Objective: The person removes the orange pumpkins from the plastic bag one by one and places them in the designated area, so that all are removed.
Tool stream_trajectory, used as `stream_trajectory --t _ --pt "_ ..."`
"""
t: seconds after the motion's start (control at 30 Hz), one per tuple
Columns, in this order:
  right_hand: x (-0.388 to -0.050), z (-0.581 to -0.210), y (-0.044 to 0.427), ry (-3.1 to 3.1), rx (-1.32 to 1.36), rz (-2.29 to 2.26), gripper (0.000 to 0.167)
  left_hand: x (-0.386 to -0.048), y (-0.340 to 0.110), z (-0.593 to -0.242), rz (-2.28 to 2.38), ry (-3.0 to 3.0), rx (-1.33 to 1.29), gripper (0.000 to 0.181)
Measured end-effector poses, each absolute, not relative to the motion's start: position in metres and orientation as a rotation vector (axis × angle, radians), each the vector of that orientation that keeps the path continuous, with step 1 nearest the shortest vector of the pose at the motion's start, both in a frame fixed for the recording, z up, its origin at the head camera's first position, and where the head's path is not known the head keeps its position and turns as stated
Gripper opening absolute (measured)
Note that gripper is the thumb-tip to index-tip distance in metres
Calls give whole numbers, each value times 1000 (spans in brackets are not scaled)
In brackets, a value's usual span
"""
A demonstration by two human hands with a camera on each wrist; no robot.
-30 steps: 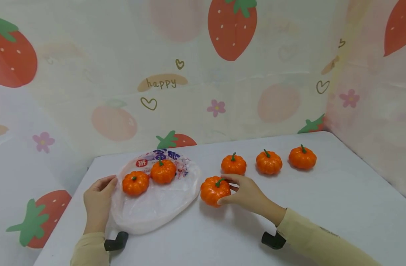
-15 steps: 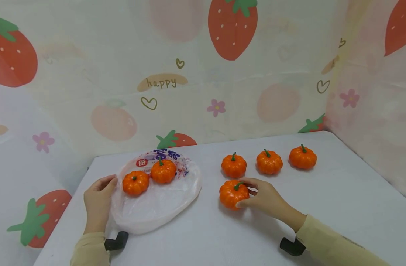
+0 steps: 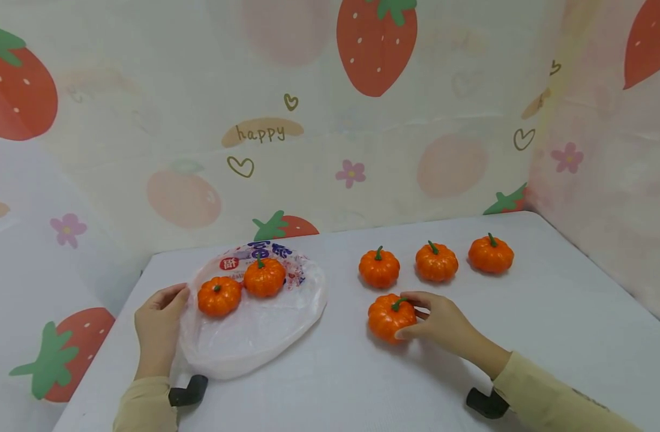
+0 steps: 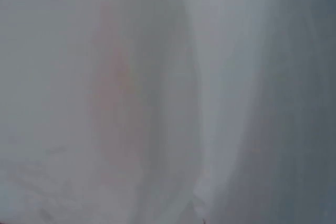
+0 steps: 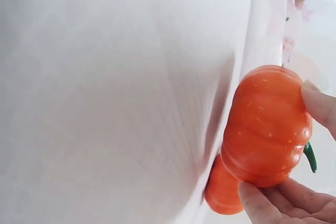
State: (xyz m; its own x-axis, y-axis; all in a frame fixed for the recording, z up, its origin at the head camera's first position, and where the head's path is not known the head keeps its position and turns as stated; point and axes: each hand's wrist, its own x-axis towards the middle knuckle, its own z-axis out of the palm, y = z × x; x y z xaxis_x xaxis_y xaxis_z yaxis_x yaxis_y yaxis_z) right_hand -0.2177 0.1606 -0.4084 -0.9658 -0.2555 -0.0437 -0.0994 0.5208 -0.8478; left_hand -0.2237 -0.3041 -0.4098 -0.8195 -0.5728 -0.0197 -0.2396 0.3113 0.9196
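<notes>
My right hand point(image 3: 443, 321) holds a small glossy orange pumpkin point(image 3: 386, 318) with a green stem, thumb on one side and fingers on the other. In the right wrist view the same held pumpkin point(image 5: 268, 124) is close up, near the table surface; whether it touches cannot be told. My left hand point(image 3: 159, 321) pinches the left rim of a translucent white plastic bag point(image 3: 254, 336) with blue and red print, spread in a round shape. Two pumpkins rest within the bag's outline, a left one point(image 3: 219, 296) and a right one point(image 3: 264, 278). The left wrist view shows only blurred whitish plastic.
Behind the right hand stand three more pumpkins in a row: a left one point(image 3: 379, 268), a middle one point(image 3: 436, 262) and a right one point(image 3: 490, 255). The white table point(image 3: 330, 396) meets a strawberry-printed backdrop point(image 3: 384, 138) at the back.
My right hand has moved rightward and slightly toward me with the pumpkin, away from the bag to a spot in front of the row. The left hand has stayed at the bag's rim.
</notes>
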Motion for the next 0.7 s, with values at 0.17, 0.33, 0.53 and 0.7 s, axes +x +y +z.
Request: stream_trajectory --t 0.17,0.33,0.53,0.7 --pt "-218 -410 162 2596 -296 -1407 80 -223 -304 -410 -1512 -2265 713 46" --pt "-217 -409 163 2600 -293 -1386 81 -224 -304 -411 -1503 -2255 713 44" --pt "-217 -409 165 2609 -260 -1359 81 -225 -305 -412 -1488 -2254 729 44" --pt "-216 -409 165 2612 -247 -1335 81 -226 -305 -413 -1477 -2244 713 43"
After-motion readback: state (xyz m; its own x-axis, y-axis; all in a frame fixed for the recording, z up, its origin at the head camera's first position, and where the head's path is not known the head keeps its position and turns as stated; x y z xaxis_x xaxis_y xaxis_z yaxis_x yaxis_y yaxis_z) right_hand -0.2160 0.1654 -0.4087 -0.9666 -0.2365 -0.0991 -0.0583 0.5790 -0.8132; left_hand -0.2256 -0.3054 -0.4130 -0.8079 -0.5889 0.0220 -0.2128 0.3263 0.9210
